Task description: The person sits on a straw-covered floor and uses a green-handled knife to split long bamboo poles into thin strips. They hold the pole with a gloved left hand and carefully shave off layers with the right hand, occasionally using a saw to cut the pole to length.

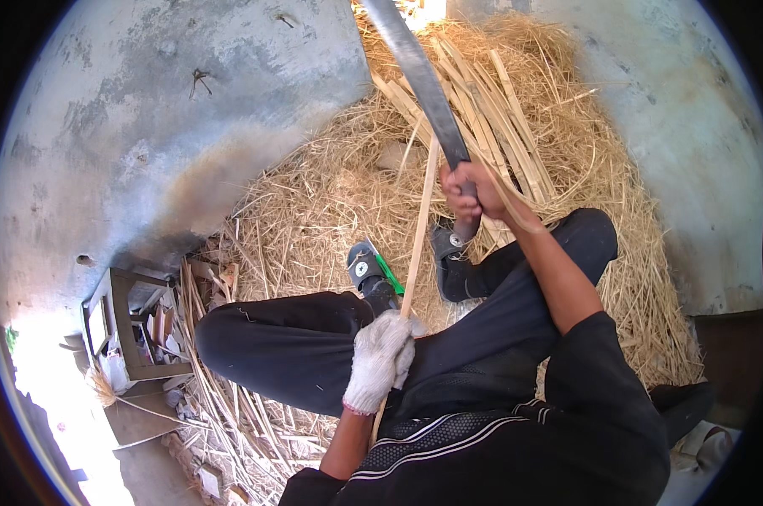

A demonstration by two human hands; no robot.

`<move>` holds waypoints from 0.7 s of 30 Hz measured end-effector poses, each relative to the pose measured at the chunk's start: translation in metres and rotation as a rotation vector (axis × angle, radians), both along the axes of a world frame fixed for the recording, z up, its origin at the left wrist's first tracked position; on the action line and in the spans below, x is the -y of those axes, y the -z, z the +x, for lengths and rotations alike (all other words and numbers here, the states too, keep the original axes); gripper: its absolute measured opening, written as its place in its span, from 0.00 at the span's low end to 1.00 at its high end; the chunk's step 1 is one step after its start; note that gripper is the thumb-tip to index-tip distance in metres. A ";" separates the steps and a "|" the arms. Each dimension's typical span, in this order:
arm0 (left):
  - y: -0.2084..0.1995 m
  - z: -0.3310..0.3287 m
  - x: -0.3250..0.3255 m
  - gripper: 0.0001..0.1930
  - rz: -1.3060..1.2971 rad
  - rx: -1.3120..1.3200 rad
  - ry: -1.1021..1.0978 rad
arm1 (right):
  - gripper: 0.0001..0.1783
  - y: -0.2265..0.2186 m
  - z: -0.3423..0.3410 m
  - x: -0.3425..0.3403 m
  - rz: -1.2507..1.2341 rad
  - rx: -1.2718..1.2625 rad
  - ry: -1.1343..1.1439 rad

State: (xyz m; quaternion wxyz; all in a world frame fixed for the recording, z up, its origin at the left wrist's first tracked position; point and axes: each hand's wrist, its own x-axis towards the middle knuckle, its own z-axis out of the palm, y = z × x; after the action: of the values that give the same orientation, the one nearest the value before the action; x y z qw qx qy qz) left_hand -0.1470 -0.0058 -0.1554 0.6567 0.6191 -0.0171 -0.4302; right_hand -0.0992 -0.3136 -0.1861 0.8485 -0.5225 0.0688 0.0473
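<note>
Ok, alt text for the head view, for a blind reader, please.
A seated person holds a curved blade in the bare right grip and a thin pale strip in the gloved left grip. Straw and more strips lie ahead.

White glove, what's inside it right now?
The white glove covers the left hand, whose skin can't be seen; only bare forearm shows below the cuff. A pale strip shows above and below the grip, but is hidden in between.

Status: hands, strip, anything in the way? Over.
Left hand, gloved, gripping strip. Right hand, bare, gripping knife. Strip's far end beside knife in view, contact unclear. Feet close, either side of strip.
</note>
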 end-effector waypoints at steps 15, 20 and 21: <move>-0.021 0.026 0.015 0.12 -0.283 -0.112 -0.146 | 0.08 -0.005 -0.054 -0.060 -0.805 0.271 0.031; -0.037 0.026 0.009 0.11 -0.177 -0.002 -0.071 | 0.09 -0.002 -0.058 -0.068 -1.144 0.428 0.111; -0.039 0.025 0.009 0.11 -0.147 -0.011 -0.075 | 0.09 0.002 -0.057 -0.070 -1.164 0.462 0.126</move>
State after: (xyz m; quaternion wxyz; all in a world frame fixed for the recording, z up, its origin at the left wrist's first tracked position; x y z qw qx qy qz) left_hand -0.1223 -0.0152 -0.1163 0.7160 0.5673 -0.0218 -0.4063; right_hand -0.1561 -0.2438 -0.1878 0.4191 -0.8905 -0.0710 -0.1622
